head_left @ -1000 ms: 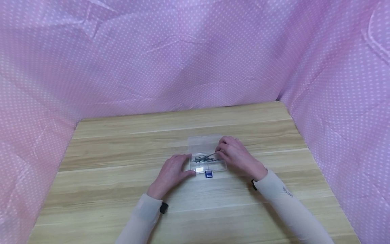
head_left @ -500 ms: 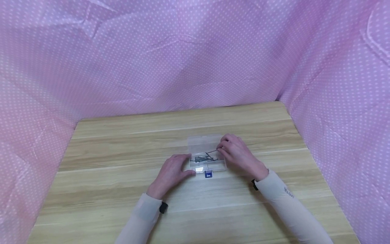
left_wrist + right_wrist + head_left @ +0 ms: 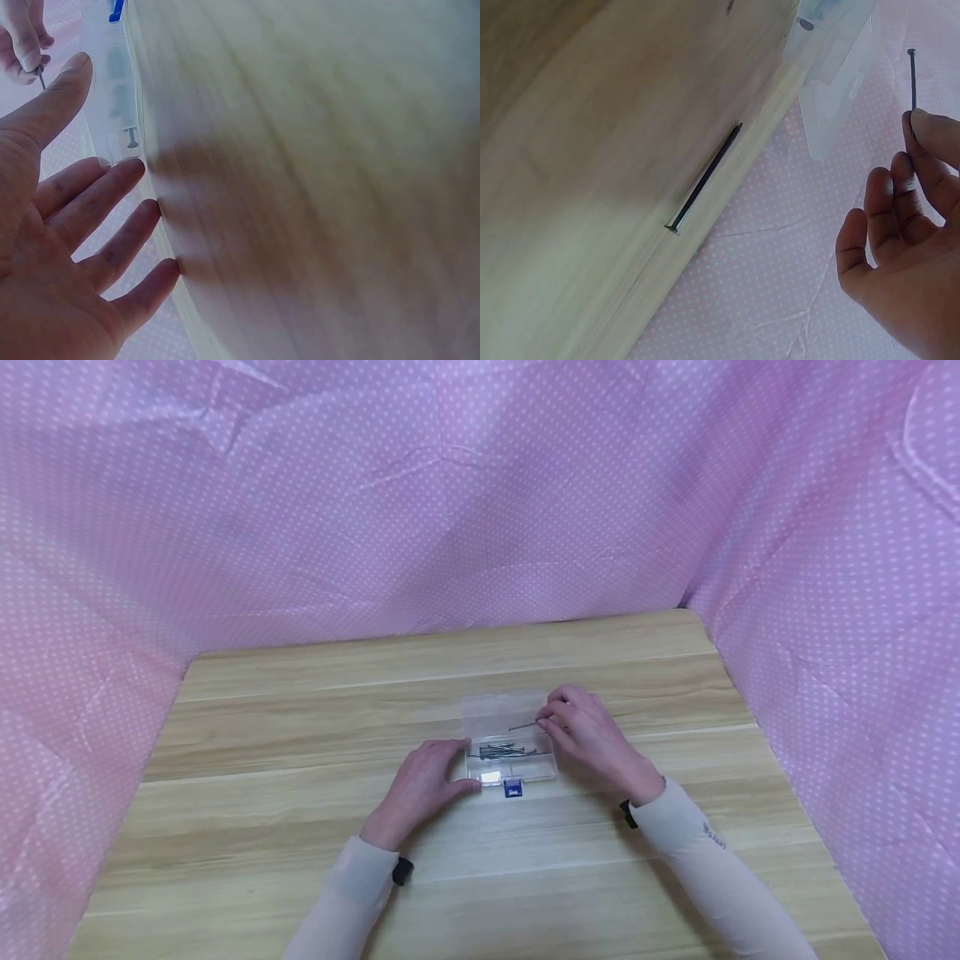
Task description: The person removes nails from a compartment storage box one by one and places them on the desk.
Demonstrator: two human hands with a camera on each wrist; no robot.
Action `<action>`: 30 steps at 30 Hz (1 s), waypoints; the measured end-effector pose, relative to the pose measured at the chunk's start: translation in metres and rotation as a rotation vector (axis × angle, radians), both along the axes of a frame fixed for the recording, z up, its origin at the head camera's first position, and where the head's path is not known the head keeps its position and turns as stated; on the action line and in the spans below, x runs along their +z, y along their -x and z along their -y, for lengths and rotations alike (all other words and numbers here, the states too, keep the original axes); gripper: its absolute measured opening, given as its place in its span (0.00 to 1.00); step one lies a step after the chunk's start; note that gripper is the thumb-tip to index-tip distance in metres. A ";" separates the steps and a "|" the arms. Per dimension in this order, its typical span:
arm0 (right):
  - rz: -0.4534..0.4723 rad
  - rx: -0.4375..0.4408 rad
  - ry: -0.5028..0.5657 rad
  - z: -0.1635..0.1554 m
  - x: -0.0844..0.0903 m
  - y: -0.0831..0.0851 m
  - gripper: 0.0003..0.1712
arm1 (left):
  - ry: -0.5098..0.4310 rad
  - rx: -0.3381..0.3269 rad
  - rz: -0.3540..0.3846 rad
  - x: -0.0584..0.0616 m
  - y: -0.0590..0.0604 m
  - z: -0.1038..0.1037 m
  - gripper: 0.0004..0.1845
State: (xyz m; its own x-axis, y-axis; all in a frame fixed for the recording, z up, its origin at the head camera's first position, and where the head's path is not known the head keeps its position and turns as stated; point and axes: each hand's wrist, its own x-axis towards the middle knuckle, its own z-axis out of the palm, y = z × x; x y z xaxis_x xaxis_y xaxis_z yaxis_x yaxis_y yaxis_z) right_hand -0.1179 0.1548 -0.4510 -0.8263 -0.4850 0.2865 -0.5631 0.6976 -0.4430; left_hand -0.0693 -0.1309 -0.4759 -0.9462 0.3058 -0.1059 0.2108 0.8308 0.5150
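Note:
A clear plastic box (image 3: 534,768) stands with its lid (image 3: 491,714) folded back, and several nails (image 3: 501,751) lie in its rear compartment. My left hand (image 3: 420,785) touches the box's left end, thumb at the front corner and fingertips at the rear one. In the left wrist view, the fingers are spread and loosely extended. Thumb and forefinger of my right hand (image 3: 588,739) pinch one nail (image 3: 913,79) by its lower end, its flat head outward. In the head view this nail overlaps the lid. A second nail (image 3: 707,176) lies on the table in the right wrist view.
The wood-grain table (image 3: 300,710) reaches up to a pink dotted cloth (image 3: 450,527) at the back and sides. A blue latch (image 3: 513,788) sticks out from the box's front edge.
My right hand has drawn one nail up out of the pile and back over the lid, moving slightly away and right. The left hand has stayed at the box.

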 end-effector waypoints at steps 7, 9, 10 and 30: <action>-0.019 -0.018 0.031 -0.007 0.000 0.000 0.05 | -0.011 -0.008 -0.012 0.000 0.000 0.001 0.40; -0.015 -0.026 0.036 -0.009 0.000 0.000 0.06 | -0.012 -0.010 -0.016 0.000 0.000 0.002 0.40; -0.011 -0.030 0.035 -0.011 0.000 0.001 0.06 | -0.012 -0.011 -0.016 0.000 0.000 0.002 0.40; -0.056 -0.090 0.062 -0.040 -0.004 0.001 0.05 | -0.004 -0.013 -0.005 0.001 0.003 0.003 0.40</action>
